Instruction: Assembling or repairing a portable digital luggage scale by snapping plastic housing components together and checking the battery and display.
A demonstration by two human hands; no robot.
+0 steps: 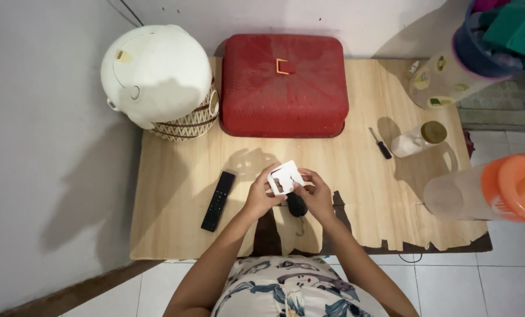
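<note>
Both hands, left hand (pixel 261 196) and right hand (pixel 315 195), pinch a small white plastic frame (pixel 285 178) between them above a black rounded object (pixel 296 205), work mid-way, slim black remote (pixel 218 201) lying untouched left.

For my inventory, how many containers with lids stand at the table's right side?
3: a small jar with gold lid beside the screwdriver, a tall orange-lidded jug nearest, a printed jug behind. Others may be hidden.
</note>
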